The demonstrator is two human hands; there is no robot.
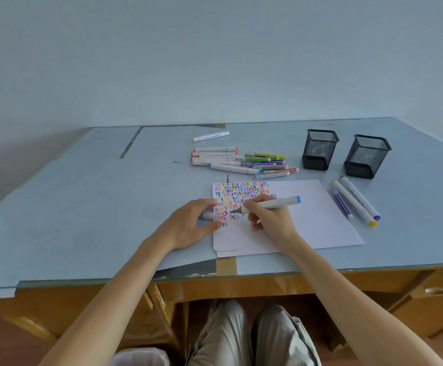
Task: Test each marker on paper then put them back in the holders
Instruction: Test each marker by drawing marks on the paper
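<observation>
Two hands busy: right hand (pixel 267 216) grips blue-capped marker (pixel 273 203), testing on paper (pixel 307 223); left hand (pixel 191 223) pinches cap (pixel 207 215). Next: recap, drop in mesh holder (pixel 320 149).

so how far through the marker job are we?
Midway at best. Done: rows of colour squiggles fill the top left of the paper, and three markers lie to its right. In hand: right hand writes with a blue-capped marker; left hand holds its cap. Left: the pile behind the paper, and both holders look empty.
</observation>
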